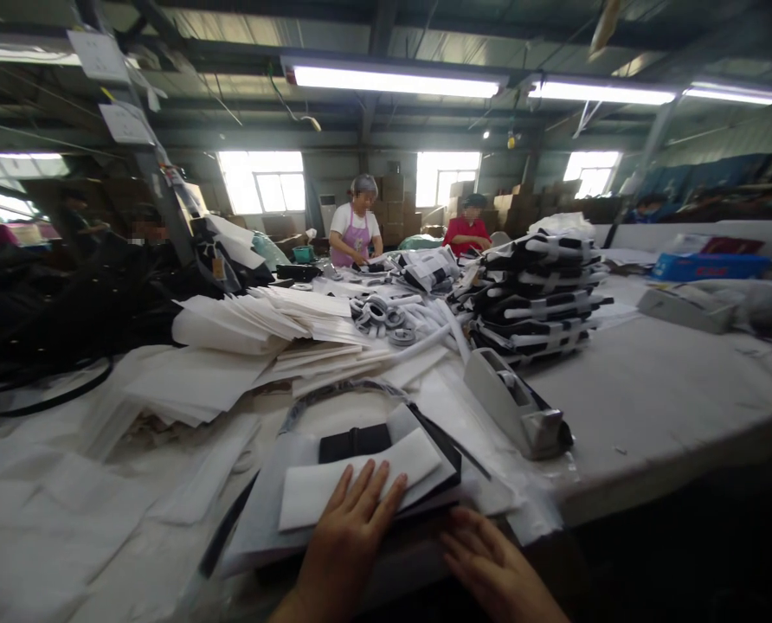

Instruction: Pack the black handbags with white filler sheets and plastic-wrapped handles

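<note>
A black handbag (pixel 355 442) lies flat at the table's near edge, its arched, wrapped handle (pixel 340 387) pointing away from that edge, with white sheeting spread beneath and around the body. A folded white foam sheet (pixel 360 484) covers part of the bag. The left hand (pixel 353 528) presses on this foam with fingers spread, its grip open and flat rather than closed around anything. The right hand (pixel 486 554) is at the bag's lower right corner, by the table's near edge, its fingers loosely curled; whether they pinch anything cannot be told. Just beyond the bag's right side stands a grey tape dispenser (pixel 516 407). Past the handle, fanned stacks of white sheets (pixel 256 324) lie beside a heap of white rings (pixel 386 318). Farther right rises a pile of wrapped black bags (pixel 535 290), and toward the table's far right corner sits a blue box (pixel 710 266). Two people work across the table (pixel 672 372).
</note>
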Demonstrator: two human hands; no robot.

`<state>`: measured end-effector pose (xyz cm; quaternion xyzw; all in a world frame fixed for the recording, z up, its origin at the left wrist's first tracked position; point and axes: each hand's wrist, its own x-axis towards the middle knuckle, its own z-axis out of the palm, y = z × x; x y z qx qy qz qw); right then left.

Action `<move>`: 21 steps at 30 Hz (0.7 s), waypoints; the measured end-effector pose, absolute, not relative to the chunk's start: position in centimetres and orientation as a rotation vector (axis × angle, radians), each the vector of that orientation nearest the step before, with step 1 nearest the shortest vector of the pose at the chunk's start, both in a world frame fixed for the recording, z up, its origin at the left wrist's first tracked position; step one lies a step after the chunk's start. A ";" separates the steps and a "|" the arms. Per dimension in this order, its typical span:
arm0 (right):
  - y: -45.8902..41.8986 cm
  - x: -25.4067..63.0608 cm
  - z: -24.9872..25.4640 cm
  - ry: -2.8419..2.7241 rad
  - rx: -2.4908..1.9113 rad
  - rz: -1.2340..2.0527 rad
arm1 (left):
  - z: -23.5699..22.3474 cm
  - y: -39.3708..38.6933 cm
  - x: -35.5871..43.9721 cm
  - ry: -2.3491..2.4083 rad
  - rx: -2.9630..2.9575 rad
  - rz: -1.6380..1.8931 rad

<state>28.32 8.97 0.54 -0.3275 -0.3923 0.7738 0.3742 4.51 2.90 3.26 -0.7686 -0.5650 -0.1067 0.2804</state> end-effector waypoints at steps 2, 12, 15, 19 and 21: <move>8.8 27.2 0.7 -0.997 -0.753 1.971 | 3.1 2.9 4.5 -1.509 -2.052 -0.312; 8.1 22.2 1.2 -0.945 -0.703 1.792 | 4.2 2.0 3.7 -1.537 -1.995 -0.398; 7.7 21.7 2.7 -1.006 -0.714 1.760 | 4.3 1.8 3.4 -1.577 -1.933 -0.469; 8.1 21.8 4.3 -1.139 -0.706 1.693 | 4.4 2.1 2.5 -1.594 -1.853 -0.534; 9.4 22.9 4.9 -1.445 -0.763 1.545 | 4.9 2.3 2.0 -1.624 -1.853 -0.560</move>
